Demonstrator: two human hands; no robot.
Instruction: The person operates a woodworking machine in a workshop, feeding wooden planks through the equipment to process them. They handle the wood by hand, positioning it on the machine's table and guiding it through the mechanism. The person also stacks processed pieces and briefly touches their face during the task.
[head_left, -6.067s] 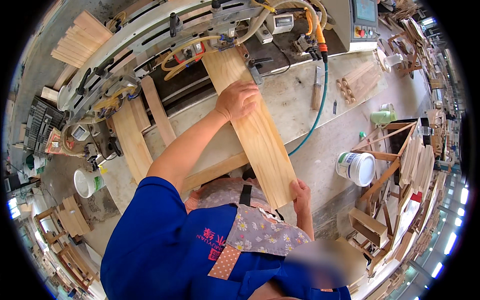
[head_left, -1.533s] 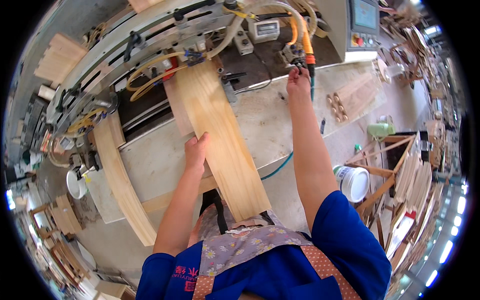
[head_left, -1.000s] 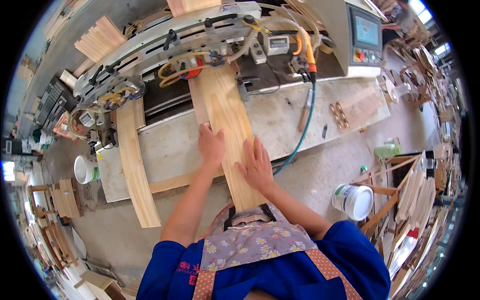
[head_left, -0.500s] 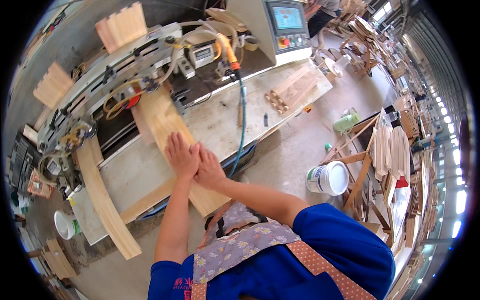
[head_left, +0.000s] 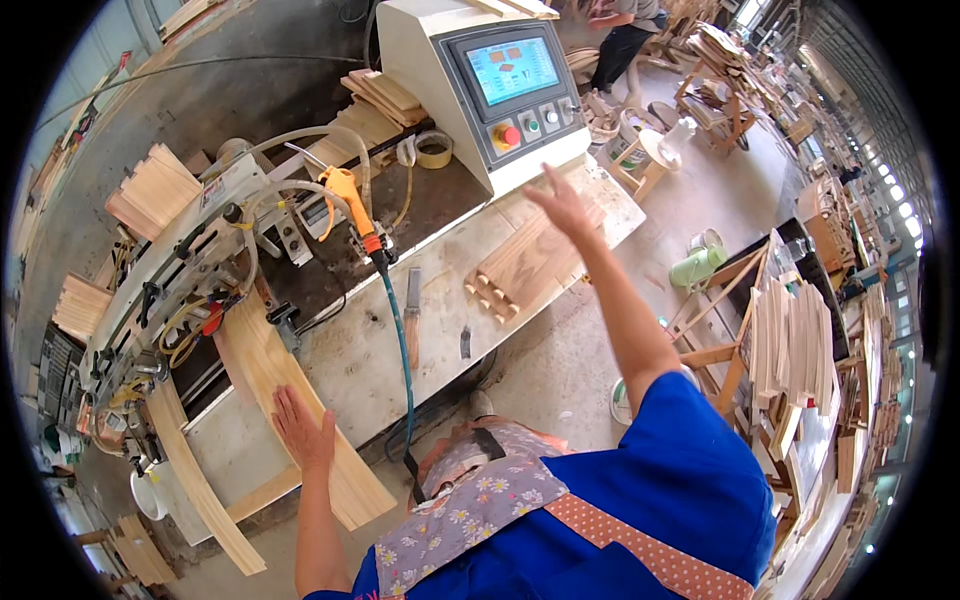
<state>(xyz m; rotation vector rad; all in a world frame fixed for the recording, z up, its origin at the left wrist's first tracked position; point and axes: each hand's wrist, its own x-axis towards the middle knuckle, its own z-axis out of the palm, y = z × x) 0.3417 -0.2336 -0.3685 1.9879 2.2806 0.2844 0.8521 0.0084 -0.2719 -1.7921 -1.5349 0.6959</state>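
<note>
My left hand point(head_left: 303, 430) lies flat on a long pale wooden board point(head_left: 345, 478), fingers stretched out. The board's far end sits under the clamps of a machine point(head_left: 180, 290). My right hand point(head_left: 562, 205) is in the air over the right part of the worktable, empty with its fingers apart. Just beyond it stands a control box point(head_left: 470, 90) with a lit screen point(head_left: 512, 70) and a red knob point(head_left: 507, 134) on a yellow ring. Below that hand, wooden pieces with rounded end pegs point(head_left: 530, 265) lie on the white tabletop point(head_left: 440, 300).
An orange air gun point(head_left: 350, 205) with a teal hose point(head_left: 397, 340) hangs over the table. Another long board point(head_left: 205, 480) lies to the left. A chisel-like tool point(head_left: 413, 300) rests mid-table. Stacked wood point(head_left: 790, 340) and a green bucket point(head_left: 698, 262) stand right; another person point(head_left: 625, 40) is far back.
My right hand has left the board and my left hand, swinging up and right toward the control box. My left hand stays on the board. The view has shifted to the right.
</note>
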